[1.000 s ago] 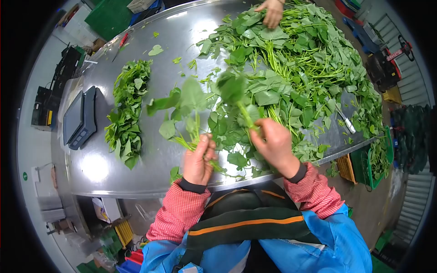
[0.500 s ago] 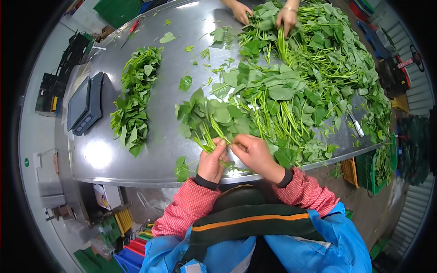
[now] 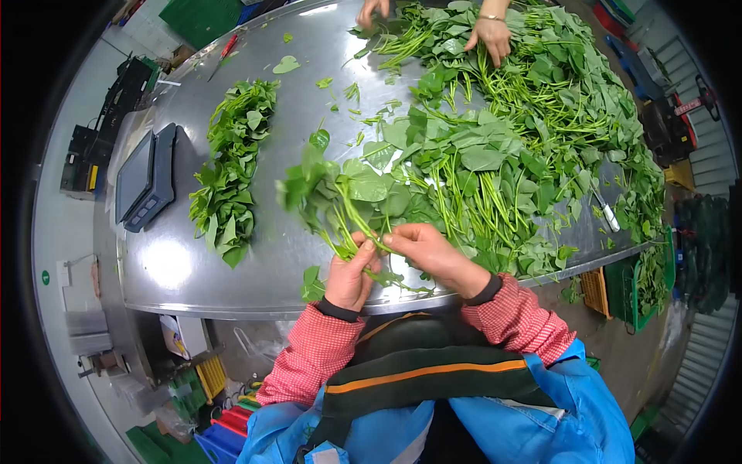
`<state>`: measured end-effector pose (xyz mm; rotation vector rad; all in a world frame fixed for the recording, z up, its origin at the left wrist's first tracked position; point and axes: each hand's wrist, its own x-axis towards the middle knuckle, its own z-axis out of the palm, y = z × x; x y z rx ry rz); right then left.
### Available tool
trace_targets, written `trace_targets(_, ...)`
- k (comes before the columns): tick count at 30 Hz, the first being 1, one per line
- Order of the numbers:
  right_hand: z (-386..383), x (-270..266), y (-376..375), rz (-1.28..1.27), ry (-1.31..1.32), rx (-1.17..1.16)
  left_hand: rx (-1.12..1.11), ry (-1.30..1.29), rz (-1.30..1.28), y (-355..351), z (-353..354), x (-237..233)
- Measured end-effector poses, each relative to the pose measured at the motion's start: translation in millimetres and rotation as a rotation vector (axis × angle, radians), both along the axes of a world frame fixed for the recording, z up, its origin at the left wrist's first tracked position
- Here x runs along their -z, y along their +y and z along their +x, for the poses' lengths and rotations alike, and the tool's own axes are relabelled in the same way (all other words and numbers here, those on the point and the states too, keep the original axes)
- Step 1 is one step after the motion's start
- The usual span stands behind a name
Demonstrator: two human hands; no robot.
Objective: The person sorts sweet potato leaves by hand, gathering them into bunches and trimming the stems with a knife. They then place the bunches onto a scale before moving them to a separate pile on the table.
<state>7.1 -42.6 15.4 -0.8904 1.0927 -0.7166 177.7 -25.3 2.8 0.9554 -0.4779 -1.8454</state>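
Observation:
My left hand [image 3: 352,272] is closed round the stems of a bunch of leafy greens [image 3: 363,182] above the table's near edge. Close beside it, the thumb and fingers of my right hand [image 3: 427,249] pinch a stem at the right side of the bunch. The leaves point away from me and the cut stem ends show near my left fingers. Right of my hands lies a large pile of greens [image 3: 495,197], its stems loosely lined up. A small loose sprig [image 3: 312,284] rests just left of my left hand.
A row of greens [image 3: 233,170] lies on the metal table [image 3: 290,255] at left, beside a scale [image 3: 145,179]. A white-handled knife [image 3: 610,217] is at right, a red-handled tool [image 3: 229,46] at the far left. Across the table a co-worker's hands [image 3: 492,37] touch the pile.
The bunch and my left hand have moved slightly left, and my right hand is turned flatter. The co-worker's hands have moved apart, one going left, with greens now spread further left there.

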Motion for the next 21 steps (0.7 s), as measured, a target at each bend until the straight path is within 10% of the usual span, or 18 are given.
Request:
trace_targets(4,1.7,40.3,-5.6,-0.167,0.305,0.07,-0.125,0.03,-0.005,0.5,-1.8,-4.2)
trace_targets(7,-8.8,34.6,5.5,-0.332,0.891,-0.513,-0.24,0.098,-0.172,-16.6,9.1,-26.6)
trace_targets(9,-0.9,13.6,20.5,-0.488,0.801,-0.761,-0.215,0.081,-0.103,-23.2,16.3,-31.9)
trace_targets(15,-42.6,13.1,6.4,-0.691,0.973,0.12,0.033,0.187,0.253,-33.8,41.0,51.7)
trace_targets(21,-67.2,31.5,-19.7,-0.697,1.28,0.078,0.205,0.315,0.5,-33.7,6.6,52.6)
